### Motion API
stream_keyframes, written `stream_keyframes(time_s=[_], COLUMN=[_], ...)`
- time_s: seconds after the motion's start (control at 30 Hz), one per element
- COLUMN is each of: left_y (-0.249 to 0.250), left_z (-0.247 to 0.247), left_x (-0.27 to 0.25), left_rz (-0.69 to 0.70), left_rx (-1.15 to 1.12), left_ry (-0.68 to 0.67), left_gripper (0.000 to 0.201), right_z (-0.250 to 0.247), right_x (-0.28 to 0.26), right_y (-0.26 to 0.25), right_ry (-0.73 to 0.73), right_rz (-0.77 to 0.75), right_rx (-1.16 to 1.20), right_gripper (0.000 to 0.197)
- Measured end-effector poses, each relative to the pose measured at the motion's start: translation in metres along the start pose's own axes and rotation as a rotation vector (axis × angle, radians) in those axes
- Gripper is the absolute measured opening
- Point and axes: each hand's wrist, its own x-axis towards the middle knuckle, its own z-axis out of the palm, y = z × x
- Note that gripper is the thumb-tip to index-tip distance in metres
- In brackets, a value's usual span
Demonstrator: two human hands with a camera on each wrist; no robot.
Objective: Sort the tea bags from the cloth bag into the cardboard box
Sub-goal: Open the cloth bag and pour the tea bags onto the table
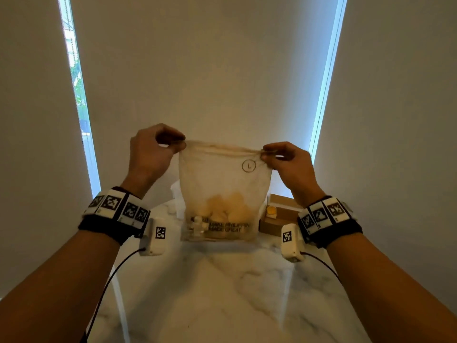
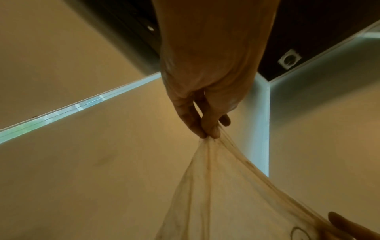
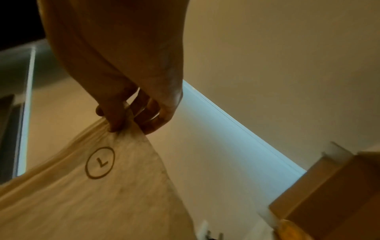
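Note:
A thin cream cloth bag (image 1: pixel 222 184) with a circled "L" hangs upright over the marble table, its bottom at the tabletop. Yellow tea bags (image 1: pixel 228 207) show through the cloth near its bottom. My left hand (image 1: pixel 173 143) pinches the bag's top left corner (image 2: pixel 209 141). My right hand (image 1: pixel 268 154) pinches the top right corner (image 3: pixel 119 131), so the rim is stretched between them. A brown cardboard box (image 1: pixel 279 214) stands behind the bag at the right, also visible in the right wrist view (image 3: pixel 329 191). A yellow tea bag (image 1: pixel 271 210) lies at the box.
The white marble table (image 1: pixel 222 293) reaches toward me, with a drop on both sides. White roller blinds (image 1: pixel 210 70) hang close behind the table, with bright window strips beside them. A white object (image 1: pixel 176 194) stands behind the bag's left side.

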Motion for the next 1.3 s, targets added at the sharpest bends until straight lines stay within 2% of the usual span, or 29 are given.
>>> stream_keyframes(time_s=[0.07, 0.1, 0.17, 0.27, 0.33, 0.43, 0.57, 0.67, 0.77, 0.9, 1.1, 1.3], left_y=[0.008, 0.008, 0.002, -0.011, -0.010, 0.005, 0.023, 0.039, 0.052, 0.056, 0.054, 0.030], left_z=[-0.013, -0.021, -0.035, -0.033, -0.017, 0.017, 0.053, 0.073, 0.091, 0.102, 0.093, 0.042], left_x=[-0.006, -0.012, -0.030, -0.053, -0.063, -0.072, -0.072, -0.068, -0.068, -0.072, -0.074, -0.063], left_rz=[0.069, 0.059, -0.029, -0.158, -0.116, 0.059, 0.233, 0.377, 0.377, 0.324, 0.308, 0.200], left_rx=[0.010, 0.032, 0.122, 0.303, 0.350, 0.404, 0.732, 0.683, 0.481, 0.297, 0.331, 0.422], left_ry=[0.043, 0.017, -0.143, -0.431, -0.494, -0.486, -0.388, -0.362, -0.448, -0.456, -0.413, -0.362], left_gripper=[0.019, 0.018, 0.016, 0.014, 0.019, 0.033, 0.045, 0.041, 0.037, 0.025, 0.020, 0.018], right_z=[0.004, 0.004, 0.002, 0.002, 0.007, 0.016, 0.018, 0.017, 0.018, 0.021, 0.025, 0.019], right_x=[-0.010, -0.020, -0.046, -0.080, -0.090, -0.089, -0.089, -0.094, -0.097, -0.097, -0.094, -0.089], right_y=[-0.009, -0.010, -0.002, 0.022, 0.034, 0.041, 0.044, 0.044, 0.041, 0.041, 0.047, 0.052], right_ry=[0.034, 0.027, -0.037, -0.112, -0.086, 0.011, 0.063, 0.070, 0.063, 0.069, 0.152, 0.235], right_rz=[-0.056, -0.063, -0.024, 0.141, 0.226, 0.256, 0.224, 0.173, 0.117, 0.083, 0.052, 0.088], right_rx=[0.060, 0.078, 0.069, 0.125, 0.195, 0.226, 0.215, 0.203, 0.184, 0.145, 0.151, 0.208], right_gripper=[0.016, 0.014, 0.015, 0.022, 0.022, 0.025, 0.026, 0.021, 0.017, 0.019, 0.010, 0.015])
